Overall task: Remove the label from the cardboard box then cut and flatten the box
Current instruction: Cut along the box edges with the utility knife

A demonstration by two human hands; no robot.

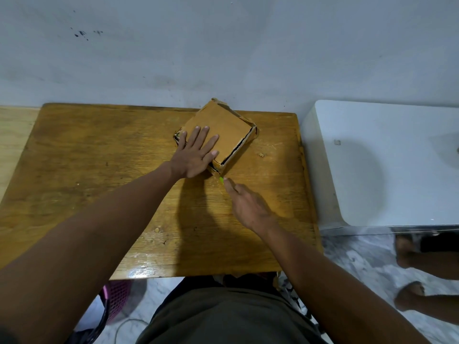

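1. The fingers (198,135) of the left hand (195,155) are seen straight and spread, pressed flat on the top face of the cardboard box (223,127); nothing is grasped by them.
2. The fingers of the right hand (248,204) are curled round a small tool (221,179), of which only a green tip is seen, pointing far-left. The tip is placed at the near corner of the box; the blade, if any, cannot be told.
3. One cardboard box is counted. It is set on the far, right-of-centre part of the wooden table (99,170), turned diagonally, its far corner close to the wall (223,45). A dark gap is seen along its right edge, where the top panel is parted from the side.
4. Two forearms are extended from the near edge across the table; the near-left part of the box top is covered by the left hand.
5. Small cardboard crumbs are scattered on the table: one (261,154) just right of the box, one (157,229) nearer the front.
6. One white cabinet (385,157) is stood right of the table, just beside it.
7. One purple basket (116,299) is seen on the floor at near left, below the table edge.
8. Two bare feet (407,252) of another person are seen on the marbled floor at near right.
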